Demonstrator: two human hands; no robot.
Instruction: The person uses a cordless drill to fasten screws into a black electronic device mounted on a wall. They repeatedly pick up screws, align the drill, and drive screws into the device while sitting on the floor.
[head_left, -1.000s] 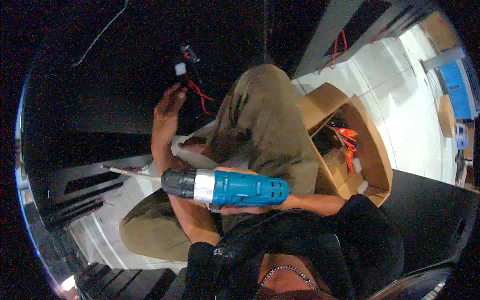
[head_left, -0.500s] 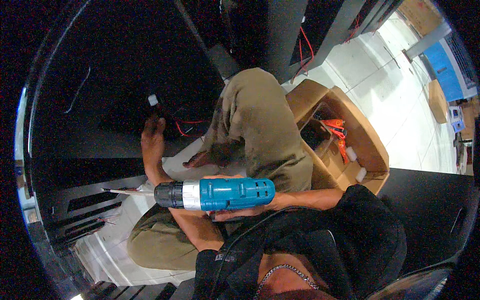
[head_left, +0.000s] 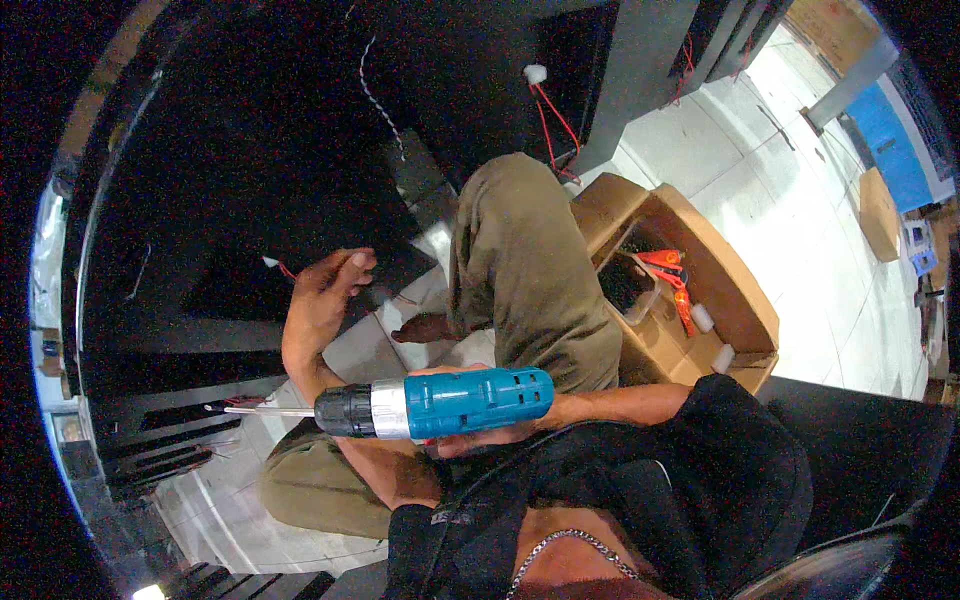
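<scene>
- One drill [head_left: 480, 400], teal with a silver collar and black chuck, up in the air over the lap, nose pointing left.
- One bit [head_left: 265, 411] in it, long and skinny. Its tip is tough to make out against the dark background.
- Right hand [head_left: 490, 437] is clamped on the drill. Handle and most of the fingers are hidden under the body.
- Left hand [head_left: 335, 280] is out beyond the chuck, fingers curled. Honestly can't tell if they're pinching anything. Drill blocks part of that forearm.
- One small white piece [head_left: 270, 262] just beside the left hand, with a short bit of red wire [head_left: 287, 271] showing; the rest I can't trace.
- One open cardboard box [head_left: 745, 285] on the floor [head_left: 700, 150], just beside the right knee [head_left: 540, 260].
- Inside, two white blocks [head_left: 703, 318]: one by the box's near right corner, one further up along the right edge. Also some orange stuff [head_left: 682, 300], too jumbled to count, and a murky dark patch toward the left edge.
- One white lump [head_left: 535, 74] near the top, at least two red leads [head_left: 562, 120] running down from it.
- One twisted wire [head_left: 375, 95] left of that, upper end lost in the black.
</scene>
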